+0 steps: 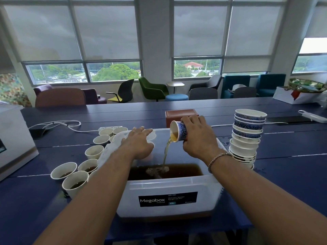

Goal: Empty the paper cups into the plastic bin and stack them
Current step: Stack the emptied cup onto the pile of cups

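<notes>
Stream of amber liquid (pixel 167 149) pours from tilted blue-patterned paper cup (pixel 179 132), gripped by right hand (pixel 198 137), into translucent plastic bin (pixel 168 187) holding brown liquid (pixel 185 170). Left hand (pixel 139 144) flat, fingers straight, empty.

Here's an office lounge, long dark-blue shared table (pixel 123 110), white power strip (pixel 106 128) lying on it, colourful armchairs (pixel 153 89) and a small side table (pixel 175 84) behind, tall windows (pixel 113 71) with grey roller blinds (pixel 106 32) drawn low
</notes>
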`<action>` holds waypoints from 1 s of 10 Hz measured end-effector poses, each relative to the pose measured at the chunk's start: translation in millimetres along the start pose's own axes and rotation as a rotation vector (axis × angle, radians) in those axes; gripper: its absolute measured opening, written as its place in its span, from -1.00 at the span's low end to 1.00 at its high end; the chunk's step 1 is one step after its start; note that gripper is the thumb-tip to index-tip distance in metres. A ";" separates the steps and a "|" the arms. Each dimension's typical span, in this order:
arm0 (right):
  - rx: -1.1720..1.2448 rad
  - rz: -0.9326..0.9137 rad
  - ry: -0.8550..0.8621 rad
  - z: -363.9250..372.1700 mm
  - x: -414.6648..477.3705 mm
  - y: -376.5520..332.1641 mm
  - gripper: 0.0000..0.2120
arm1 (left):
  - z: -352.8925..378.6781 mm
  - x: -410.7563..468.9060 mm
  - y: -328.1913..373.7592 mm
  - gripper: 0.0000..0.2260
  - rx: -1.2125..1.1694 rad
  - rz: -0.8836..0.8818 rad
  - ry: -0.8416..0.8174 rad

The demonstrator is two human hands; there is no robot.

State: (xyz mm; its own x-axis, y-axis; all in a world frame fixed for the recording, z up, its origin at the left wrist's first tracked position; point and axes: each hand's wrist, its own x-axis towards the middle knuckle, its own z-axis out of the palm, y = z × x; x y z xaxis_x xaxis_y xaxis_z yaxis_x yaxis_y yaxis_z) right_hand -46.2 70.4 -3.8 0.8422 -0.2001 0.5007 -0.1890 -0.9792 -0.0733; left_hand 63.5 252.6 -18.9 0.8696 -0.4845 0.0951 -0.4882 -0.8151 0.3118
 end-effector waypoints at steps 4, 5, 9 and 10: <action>-0.085 -0.045 0.101 2.0 2.8 -4.1 -0.26 | -1.7 -0.2 -0.9 -0.42 -0.022 0.003 -0.012; -0.094 -0.071 0.168 0.8 4.6 -5.1 -0.26 | -1.8 0.3 -1.2 -0.42 -0.036 -0.004 -0.016; -0.066 -0.117 0.033 2.3 -1.0 -7.6 -0.31 | -6.9 -5.7 9.7 -0.54 -0.121 -0.074 -0.016; 0.118 -0.015 -0.007 -6.2 -1.4 -2.8 -0.33 | -17.3 -7.2 22.4 -0.52 -0.129 -0.098 0.075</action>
State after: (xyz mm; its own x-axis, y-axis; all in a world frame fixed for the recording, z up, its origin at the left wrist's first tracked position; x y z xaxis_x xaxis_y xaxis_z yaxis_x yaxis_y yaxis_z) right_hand -50.0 73.7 1.0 0.8480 -0.1851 0.4966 -0.1158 -0.9791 -0.1673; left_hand 47.6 243.3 3.7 0.9181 -0.3756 0.1269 -0.3914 -0.8077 0.4410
